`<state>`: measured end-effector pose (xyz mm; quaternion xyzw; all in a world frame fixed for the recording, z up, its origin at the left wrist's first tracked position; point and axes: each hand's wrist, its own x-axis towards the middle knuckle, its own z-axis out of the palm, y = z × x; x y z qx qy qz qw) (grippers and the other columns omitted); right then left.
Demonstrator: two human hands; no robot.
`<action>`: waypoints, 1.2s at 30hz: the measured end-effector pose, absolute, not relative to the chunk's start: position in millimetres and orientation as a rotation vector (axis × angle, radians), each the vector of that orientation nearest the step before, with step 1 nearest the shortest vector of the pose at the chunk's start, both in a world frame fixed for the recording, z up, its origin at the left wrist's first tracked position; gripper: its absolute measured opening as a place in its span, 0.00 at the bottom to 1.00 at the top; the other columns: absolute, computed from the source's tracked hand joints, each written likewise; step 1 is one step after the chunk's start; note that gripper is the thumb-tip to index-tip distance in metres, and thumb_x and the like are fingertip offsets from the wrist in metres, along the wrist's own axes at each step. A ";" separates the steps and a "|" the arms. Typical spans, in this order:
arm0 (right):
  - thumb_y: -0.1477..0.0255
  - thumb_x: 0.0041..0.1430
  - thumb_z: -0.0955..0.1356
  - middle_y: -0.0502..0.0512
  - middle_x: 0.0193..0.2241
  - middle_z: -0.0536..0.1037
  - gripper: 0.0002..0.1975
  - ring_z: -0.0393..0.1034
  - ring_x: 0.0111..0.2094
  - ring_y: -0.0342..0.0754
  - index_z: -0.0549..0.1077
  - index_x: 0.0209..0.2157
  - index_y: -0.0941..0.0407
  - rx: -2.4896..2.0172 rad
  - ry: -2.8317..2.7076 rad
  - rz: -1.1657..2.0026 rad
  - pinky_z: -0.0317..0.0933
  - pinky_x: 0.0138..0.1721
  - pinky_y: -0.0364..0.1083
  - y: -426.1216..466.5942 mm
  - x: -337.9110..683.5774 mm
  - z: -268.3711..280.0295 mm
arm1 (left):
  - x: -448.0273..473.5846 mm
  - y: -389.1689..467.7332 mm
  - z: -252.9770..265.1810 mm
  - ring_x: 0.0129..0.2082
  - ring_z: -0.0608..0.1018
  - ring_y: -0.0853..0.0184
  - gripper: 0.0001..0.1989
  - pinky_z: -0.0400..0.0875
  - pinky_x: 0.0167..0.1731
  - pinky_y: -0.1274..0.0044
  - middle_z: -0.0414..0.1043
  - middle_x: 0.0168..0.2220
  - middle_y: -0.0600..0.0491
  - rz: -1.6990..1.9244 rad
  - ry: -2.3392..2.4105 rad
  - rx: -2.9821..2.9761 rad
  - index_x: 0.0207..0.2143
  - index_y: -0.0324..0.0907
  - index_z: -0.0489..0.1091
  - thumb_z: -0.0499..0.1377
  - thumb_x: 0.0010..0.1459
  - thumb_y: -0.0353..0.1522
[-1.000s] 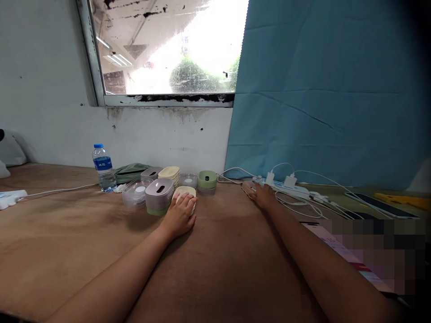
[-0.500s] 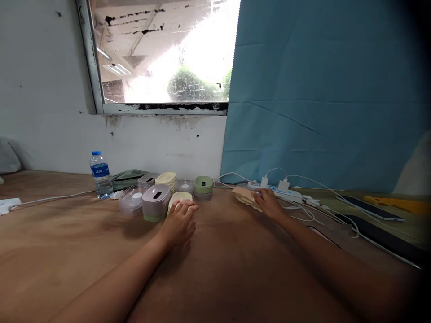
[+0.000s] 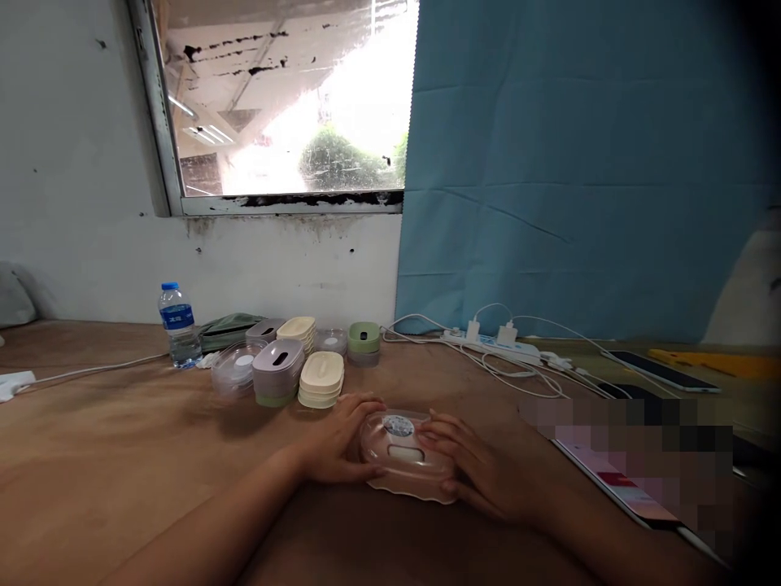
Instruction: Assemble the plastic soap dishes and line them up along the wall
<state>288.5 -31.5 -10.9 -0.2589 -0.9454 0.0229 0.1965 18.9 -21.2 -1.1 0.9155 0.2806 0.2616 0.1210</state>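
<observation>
Directly in front of me lies a clear plastic container (image 3: 407,443) with a round printed label on top and a rounded slot shape in it. A wavy cream edge shows along its near side. My left hand (image 3: 342,439) is closed around the container's left end, thumb along the near edge. On the right end, my right hand (image 3: 476,464) grips it with fingers over the top and thumb at the near corner. Behind my left hand stands a stack of cream oval pieces (image 3: 322,376), beside a lilac oval box (image 3: 278,362) with a dark slot.
Clear round lids (image 3: 233,370), another cream stack (image 3: 297,330) and a green box (image 3: 364,335) stand near the wall. A water bottle (image 3: 178,325) is at the left. White cables and a power strip (image 3: 518,350) run along the right, with phones (image 3: 665,371) beyond.
Both hands have come together in front of me around the clear container. My right hand has moved left and nearer from the power strip; my left hand has left the cream stack.
</observation>
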 end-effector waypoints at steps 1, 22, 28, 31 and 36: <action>0.66 0.55 0.61 0.58 0.52 0.62 0.24 0.46 0.58 0.53 0.55 0.55 0.50 -0.705 -2.662 0.074 0.49 0.55 0.56 -30.0 290.2 -12.8 | 17.5 -19.0 -3.4 0.56 0.55 0.59 0.38 0.51 0.54 0.67 0.51 0.55 0.44 0.719 0.826 2.633 0.54 0.42 0.48 0.60 0.43 0.42; 0.62 0.60 0.56 0.59 0.45 0.69 0.16 0.63 0.47 0.53 0.63 0.45 0.54 -0.909 -1.928 0.733 0.59 0.47 0.54 -14.8 290.3 -20.7 | 16.2 -7.6 -20.4 0.56 0.56 0.54 0.50 0.51 0.54 0.65 0.45 0.58 0.43 0.638 0.903 2.326 0.57 0.44 0.41 0.64 0.35 0.44; 0.62 0.54 0.61 0.56 0.41 0.72 0.11 0.71 0.35 0.54 0.62 0.38 0.50 -1.065 -1.246 1.120 0.68 0.31 0.53 10.6 296.9 -27.1 | 15.9 -9.5 -18.9 0.54 0.60 0.57 0.48 0.55 0.52 0.66 0.51 0.56 0.43 0.591 0.909 2.329 0.56 0.43 0.40 0.63 0.37 0.45; 0.68 0.52 0.63 0.56 0.40 0.72 0.10 0.73 0.28 0.50 0.61 0.38 0.51 -1.083 -1.070 1.186 0.69 0.29 0.52 16.5 303.8 -27.9 | 16.5 -12.2 -16.0 0.54 0.60 0.58 0.46 0.56 0.52 0.67 0.53 0.55 0.43 0.578 0.928 2.350 0.56 0.42 0.42 0.61 0.38 0.46; 0.71 0.49 0.64 0.54 0.39 0.71 0.07 0.70 0.22 0.43 0.65 0.33 0.53 -1.079 -1.079 1.071 0.69 0.29 0.48 20.0 307.1 -32.1 | 18.3 -15.9 -9.6 0.52 0.61 0.57 0.41 0.57 0.50 0.66 0.55 0.54 0.44 0.561 0.949 2.454 0.54 0.42 0.47 0.59 0.41 0.48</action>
